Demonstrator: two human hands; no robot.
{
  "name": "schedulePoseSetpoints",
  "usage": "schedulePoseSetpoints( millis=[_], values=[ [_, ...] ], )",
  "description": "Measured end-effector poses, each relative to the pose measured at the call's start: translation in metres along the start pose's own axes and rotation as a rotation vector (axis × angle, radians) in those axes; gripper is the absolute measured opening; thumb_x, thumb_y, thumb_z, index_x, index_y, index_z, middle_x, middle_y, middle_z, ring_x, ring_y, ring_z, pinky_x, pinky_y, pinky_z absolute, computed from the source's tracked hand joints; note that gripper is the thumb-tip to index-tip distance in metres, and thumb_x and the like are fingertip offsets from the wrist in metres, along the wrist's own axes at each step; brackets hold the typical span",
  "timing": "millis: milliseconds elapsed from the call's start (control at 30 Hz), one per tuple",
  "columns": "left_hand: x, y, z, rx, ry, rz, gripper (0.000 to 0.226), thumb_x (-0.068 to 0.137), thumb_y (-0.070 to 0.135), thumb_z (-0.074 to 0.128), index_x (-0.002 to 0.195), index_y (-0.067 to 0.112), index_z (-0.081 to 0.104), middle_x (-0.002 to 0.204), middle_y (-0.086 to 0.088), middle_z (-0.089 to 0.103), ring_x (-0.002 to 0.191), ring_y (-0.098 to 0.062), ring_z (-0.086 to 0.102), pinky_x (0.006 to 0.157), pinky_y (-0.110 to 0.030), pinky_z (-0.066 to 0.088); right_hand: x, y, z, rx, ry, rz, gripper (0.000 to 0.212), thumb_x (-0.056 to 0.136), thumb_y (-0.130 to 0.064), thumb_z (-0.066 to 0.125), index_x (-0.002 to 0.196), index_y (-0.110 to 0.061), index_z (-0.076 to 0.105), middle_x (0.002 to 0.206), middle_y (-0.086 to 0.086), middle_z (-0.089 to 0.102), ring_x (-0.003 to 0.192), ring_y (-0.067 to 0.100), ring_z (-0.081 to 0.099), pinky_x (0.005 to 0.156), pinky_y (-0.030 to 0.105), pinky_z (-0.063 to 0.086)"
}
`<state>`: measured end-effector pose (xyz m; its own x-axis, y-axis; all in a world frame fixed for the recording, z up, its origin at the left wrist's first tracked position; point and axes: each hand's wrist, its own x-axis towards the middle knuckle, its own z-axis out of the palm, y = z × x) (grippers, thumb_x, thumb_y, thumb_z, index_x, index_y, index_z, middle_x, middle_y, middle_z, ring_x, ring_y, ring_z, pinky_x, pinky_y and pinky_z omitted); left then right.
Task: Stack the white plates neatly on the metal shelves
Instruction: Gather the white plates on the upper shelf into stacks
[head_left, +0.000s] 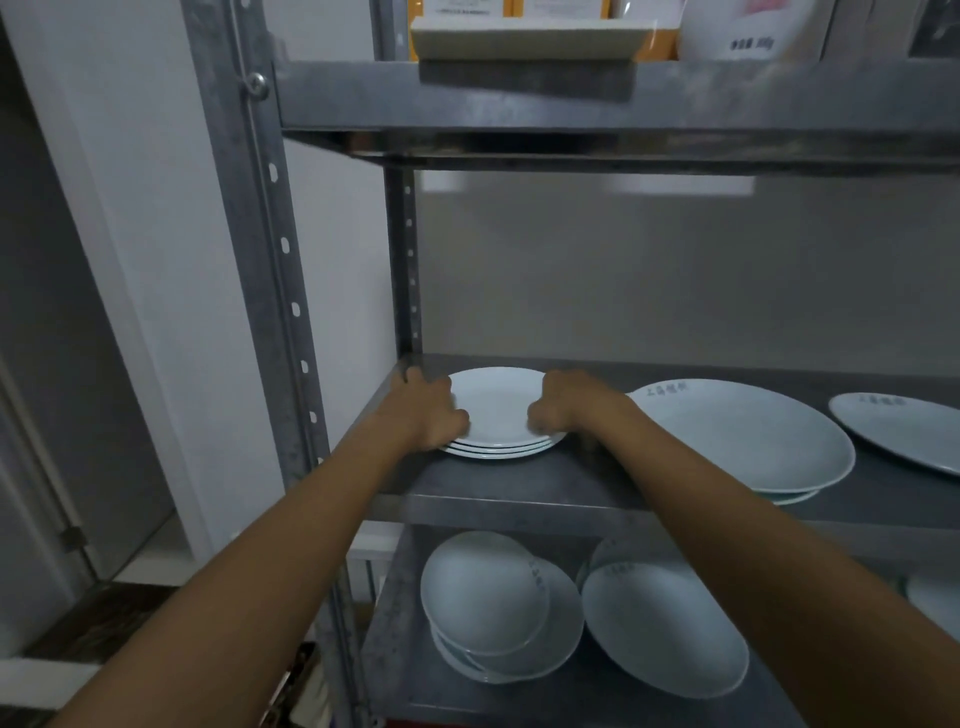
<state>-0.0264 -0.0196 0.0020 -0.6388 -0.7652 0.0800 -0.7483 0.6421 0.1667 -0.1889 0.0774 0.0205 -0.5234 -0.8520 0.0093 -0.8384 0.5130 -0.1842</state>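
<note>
A small stack of white plates (498, 410) rests at the left end of the middle metal shelf (467, 483). My left hand (431, 410) grips the stack's left rim, thumb on top. On the right rim, my right hand (566, 402) holds the same stack with curled fingers. Both arms reach in from below. Two large white plates (753, 436) lie stacked just right of my right wrist, and another large plate (904, 428) sits at the far right, cut off by the frame.
The lower shelf (410, 649) holds overlapping white bowls (493, 608) and a large oval plate (665, 629). The upper shelf (623, 104) carries a white tray, orange boxes and a bag. A perforated steel upright (270, 249) stands at left, with a wall and door frame beyond.
</note>
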Motion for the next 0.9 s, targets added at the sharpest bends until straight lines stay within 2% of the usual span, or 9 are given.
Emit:
schedulePoseSetpoints(
  millis=[67, 133, 267, 400, 467, 633, 700, 800, 900],
  values=[
    [-0.001, -0.003, 0.002, -0.047, 0.005, -0.011, 0.056, 0.094, 0.040, 0.045, 0.140, 0.009, 0.037, 0.148, -0.023, 0.031, 0.137, -0.040, 0.020, 0.107, -0.046, 0.026, 0.000, -0.004, 0.011, 0.064, 0.012, 0.025, 0.054, 0.088, -0.035, 0.054, 0.133, -0.005, 0.049, 0.134, 0.017, 0.053, 0.116, 0.031, 0.053, 0.091, 0.034, 0.046],
    [0.002, -0.009, 0.006, -0.066, -0.011, -0.028, 0.061, 0.093, 0.044, 0.045, 0.143, 0.013, 0.032, 0.152, -0.023, 0.024, 0.139, -0.041, 0.020, 0.107, -0.048, 0.028, -0.002, -0.008, 0.025, 0.109, -0.004, 0.055, 0.071, 0.091, -0.043, 0.046, 0.148, -0.005, 0.027, 0.149, 0.024, 0.032, 0.134, 0.037, 0.036, 0.105, 0.042, 0.038],
    [0.003, -0.018, 0.008, -0.129, -0.059, -0.042, 0.061, 0.091, 0.047, 0.047, 0.141, 0.016, 0.032, 0.142, -0.018, 0.036, 0.123, -0.034, 0.043, 0.102, -0.046, 0.040, -0.004, -0.010, 0.031, 0.116, -0.030, 0.049, 0.077, 0.095, -0.048, 0.040, 0.153, -0.007, 0.012, 0.155, 0.024, 0.018, 0.142, 0.039, 0.022, 0.110, 0.045, 0.030],
    [0.001, -0.020, 0.005, -0.130, -0.119, -0.035, 0.060, 0.090, 0.049, 0.047, 0.141, 0.019, 0.034, 0.141, -0.012, 0.035, 0.120, -0.031, 0.044, 0.102, -0.045, 0.039, -0.004, -0.007, 0.023, 0.100, -0.084, 0.048, 0.079, 0.092, -0.048, 0.045, 0.153, -0.007, 0.015, 0.154, 0.023, 0.023, 0.139, 0.038, 0.029, 0.109, 0.043, 0.033],
    [0.001, -0.019, 0.003, -0.106, -0.114, -0.041, 0.062, 0.085, 0.054, 0.046, 0.138, 0.022, 0.039, 0.143, -0.009, 0.036, 0.122, -0.031, 0.044, 0.103, -0.048, 0.039, -0.004, -0.007, 0.020, 0.089, -0.089, 0.051, 0.075, 0.090, -0.046, 0.047, 0.149, -0.007, 0.025, 0.150, 0.021, 0.031, 0.134, 0.036, 0.038, 0.103, 0.041, 0.039],
    [-0.002, -0.007, -0.005, 0.003, -0.016, -0.039, 0.065, 0.084, 0.054, 0.053, 0.139, 0.023, 0.040, 0.146, -0.010, 0.039, 0.124, -0.032, 0.046, 0.099, -0.048, 0.042, -0.010, 0.001, 0.015, 0.096, 0.137, -0.060, 0.043, 0.090, -0.038, 0.043, 0.116, -0.006, 0.059, 0.122, 0.016, 0.060, 0.102, 0.030, 0.058, 0.076, 0.034, 0.045],
    [-0.003, -0.002, -0.007, 0.035, 0.044, -0.012, 0.064, 0.085, 0.052, 0.055, 0.138, 0.018, 0.043, 0.145, -0.011, 0.038, 0.125, -0.031, 0.044, 0.098, -0.046, 0.041, -0.015, 0.010, 0.013, 0.088, 0.232, -0.084, 0.037, 0.089, -0.034, 0.045, 0.111, -0.008, 0.059, 0.115, 0.012, 0.060, 0.099, 0.030, 0.058, 0.071, 0.033, 0.041],
    [-0.007, 0.011, -0.011, 0.100, 0.118, 0.034, 0.056, 0.093, 0.048, 0.046, 0.138, 0.014, 0.045, 0.148, -0.010, 0.036, 0.127, -0.031, 0.042, 0.099, -0.046, 0.040, -0.019, 0.022, 0.010, 0.071, 0.257, -0.117, 0.037, 0.089, -0.031, 0.046, 0.115, -0.008, 0.059, 0.116, 0.012, 0.060, 0.101, 0.030, 0.057, 0.072, 0.033, 0.040],
    [-0.015, 0.032, -0.014, 0.139, 0.155, 0.072, 0.053, 0.097, 0.046, 0.041, 0.140, 0.014, 0.045, 0.148, -0.011, 0.038, 0.129, -0.032, 0.042, 0.101, -0.046, 0.039, -0.025, 0.032, 0.005, 0.104, 0.285, -0.146, 0.035, 0.090, -0.030, 0.045, 0.112, -0.008, 0.061, 0.113, 0.010, 0.059, 0.091, 0.028, 0.054, 0.071, 0.033, 0.040]
  ],
)
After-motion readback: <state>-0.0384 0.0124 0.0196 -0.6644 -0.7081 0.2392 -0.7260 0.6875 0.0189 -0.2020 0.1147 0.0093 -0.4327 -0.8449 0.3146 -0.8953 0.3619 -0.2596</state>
